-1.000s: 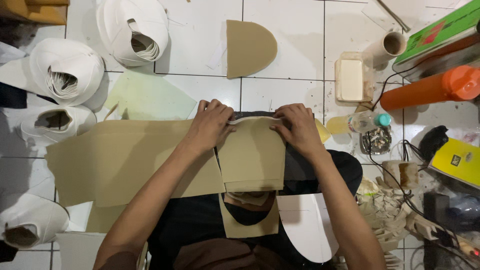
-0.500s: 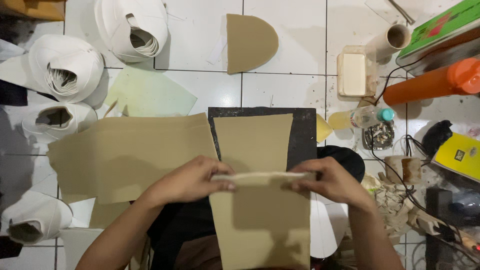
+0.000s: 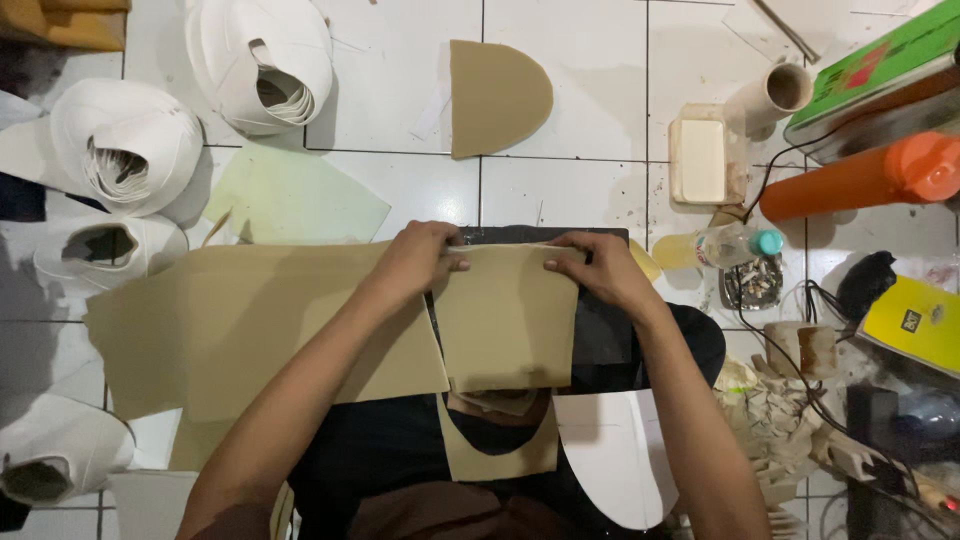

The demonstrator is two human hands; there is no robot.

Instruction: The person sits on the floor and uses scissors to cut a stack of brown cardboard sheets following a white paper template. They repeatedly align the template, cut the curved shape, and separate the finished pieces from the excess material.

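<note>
Since half a second ago we have carried both hands from the lower middle of the frame back up to its centre, and the tan sheet (image 3: 505, 315) they hold now lies flat again over the black mat (image 3: 600, 330) rather than hanging toward us.

Our left hand (image 3: 420, 262) pinches the upper left corner of that tan sheet, thumb under the edge and fingers curled on top. Our right hand (image 3: 600, 272) does the same at the upper right corner, fingers pressed down on the sheet's top edge. The two hands are well apart, one at each end of that edge.

We see the sheet overlapping a much larger tan sheet (image 3: 230, 330) that spreads out to the left of centre. Below the held piece a tan offcut with a curved notch (image 3: 500, 455) lies on dark cloth, and a white curved piece (image 3: 610, 455) sits just right of it.

On the white tiled floor (image 3: 590, 100) at the top centre lies a tan arch-shaped piece (image 3: 497, 95). A pale green sheet (image 3: 295, 200) lies left of it. Stacks of white formed shells (image 3: 265, 60) fill the upper left and left edge. At right we see a cream block in a tray (image 3: 700, 160), a cardboard tube (image 3: 780, 92), an orange cylinder (image 3: 860, 180), a small bottle with a teal cap (image 3: 725, 245) and a yellow box (image 3: 915, 322).
</note>
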